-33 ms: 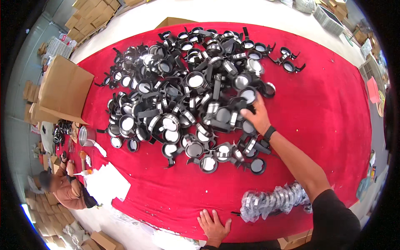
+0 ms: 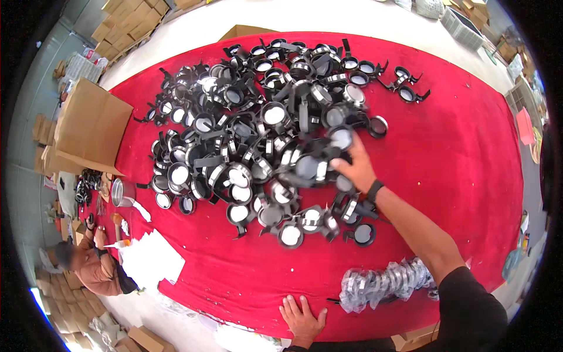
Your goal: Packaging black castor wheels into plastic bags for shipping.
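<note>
Loose heap of handled round pieces on red desk, centre towards twelve. Right hand, three o'clock, at a black-rimmed piece; blurred, grip can't be told. Left hand, six, empty, flat. Seemingly done: plastic-wrapped row, half-past four. Left: most, unwrapped.

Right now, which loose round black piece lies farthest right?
At upper right, the piece just below its neighbour; its handle extends right past every other loose piece.
</note>
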Demonstrator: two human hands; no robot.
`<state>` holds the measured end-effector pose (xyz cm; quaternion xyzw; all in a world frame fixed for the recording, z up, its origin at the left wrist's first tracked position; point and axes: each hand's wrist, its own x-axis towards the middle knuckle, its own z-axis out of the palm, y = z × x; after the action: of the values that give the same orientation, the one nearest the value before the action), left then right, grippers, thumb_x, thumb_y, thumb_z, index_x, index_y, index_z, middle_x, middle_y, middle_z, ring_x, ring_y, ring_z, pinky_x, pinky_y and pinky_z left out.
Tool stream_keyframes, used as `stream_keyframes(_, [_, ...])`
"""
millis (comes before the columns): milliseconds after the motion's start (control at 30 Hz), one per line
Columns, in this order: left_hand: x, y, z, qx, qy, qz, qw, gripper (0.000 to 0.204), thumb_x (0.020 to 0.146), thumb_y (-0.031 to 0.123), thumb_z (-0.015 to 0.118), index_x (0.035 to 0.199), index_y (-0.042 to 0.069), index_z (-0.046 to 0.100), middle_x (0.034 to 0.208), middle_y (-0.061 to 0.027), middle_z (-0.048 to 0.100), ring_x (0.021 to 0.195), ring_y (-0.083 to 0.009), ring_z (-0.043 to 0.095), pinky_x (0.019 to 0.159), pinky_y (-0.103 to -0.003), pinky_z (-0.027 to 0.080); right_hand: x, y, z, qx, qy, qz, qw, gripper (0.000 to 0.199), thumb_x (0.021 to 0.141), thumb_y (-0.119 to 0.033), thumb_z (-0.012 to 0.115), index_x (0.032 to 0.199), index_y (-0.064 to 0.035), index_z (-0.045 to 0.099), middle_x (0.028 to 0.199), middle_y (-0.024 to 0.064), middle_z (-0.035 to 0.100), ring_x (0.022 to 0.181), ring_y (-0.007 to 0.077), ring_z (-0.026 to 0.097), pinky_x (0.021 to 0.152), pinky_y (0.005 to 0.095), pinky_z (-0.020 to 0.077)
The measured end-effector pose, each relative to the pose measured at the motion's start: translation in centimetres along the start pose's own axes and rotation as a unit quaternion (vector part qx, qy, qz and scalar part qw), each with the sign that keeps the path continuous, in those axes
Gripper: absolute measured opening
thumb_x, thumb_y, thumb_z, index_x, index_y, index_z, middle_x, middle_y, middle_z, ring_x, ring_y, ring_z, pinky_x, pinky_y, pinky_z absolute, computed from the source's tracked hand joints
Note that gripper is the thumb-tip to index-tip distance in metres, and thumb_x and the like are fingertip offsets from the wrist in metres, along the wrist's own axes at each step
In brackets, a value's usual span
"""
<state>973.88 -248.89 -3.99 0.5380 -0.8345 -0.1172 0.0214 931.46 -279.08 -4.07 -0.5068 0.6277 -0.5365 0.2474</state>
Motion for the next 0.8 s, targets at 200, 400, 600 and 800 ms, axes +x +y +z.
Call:
stream_keyframes(200, [0.0, -0.2, 0.0, -0.020, -0.007, -0.002, 1.000, 0.095, 0.086, 0.068, 0.076, 0.153, 0.005, 0.054, 0.159, -0.0351, 0.045, 0.147, -0.0570, 0.044, 0.119, -0.075, 0.033, -0.4, -3.2, 12.5, -0.031, -0.012, 0.055, 0.998, 0.071, 0.097, -0.052, 0.076, 0.154, -0.0120, 0.062, 0.175, 0.0409, 0.012, 0.163, 0.0555, 0.020, 0.134, 0.0507, 0.0254])
stream_keyframes(400, [-0.5, -0.2, 0.1, -0.031, -0.003, -0.002, 1.000, 0.092, 0.087, 0.068, 0.077, 0.151, 0.006, 0.057, 0.159, -0.0334, 0.046, 0.147, -0.0553, 0.045, 0.120, -0.073, 0.034, 1.9, -7.1, 22.2, 0.000, -0.050, 0.097, 0.994, 0.078, 0.103, -0.060, 0.065, 0.164, -0.0132, 0.049, 0.176, 0.0402, 0.007, 0.159, 0.0576, 0.029, 0.130, 0.0521, 0.0325])
stream_keyframes(600, [-0.1, -0.4, -0.4, -0.051, -0.028, -0.007, 0.998, 0.089, 0.090, 0.063, 0.076, 0.154, 0.005, 0.055, 0.166, -0.0336, 0.041, 0.153, -0.0543, 0.039, 0.125, -0.071, 0.029, 4.7, -9.1, 18.3, -0.144, -0.285, 0.118, 0.940, 0.083, 0.100, -0.066, 0.063, 0.163, -0.0147, 0.048, 0.166, 0.0383, 0.038, 0.144, 0.0548, 0.052, 0.119, 0.0544, 0.0461])
stream_keyframes(800, [0.1, -2.2, -2.0, -0.108, -0.011, 0.002, 0.994, 0.087, 0.087, 0.058, 0.084, 0.151, 0.004, 0.059, 0.162, -0.0352, 0.045, 0.150, -0.0539, 0.043, 0.123, -0.069, 0.034, -5.7, -13.0, 0.3, -0.087, -0.175, 0.103, 0.975, 0.073, 0.091, -0.019, 0.086, 0.155, -0.0014, 0.057, 0.148, 0.0216, 0.068, 0.133, 0.0332, 0.069, 0.113, 0.0431, 0.0558])
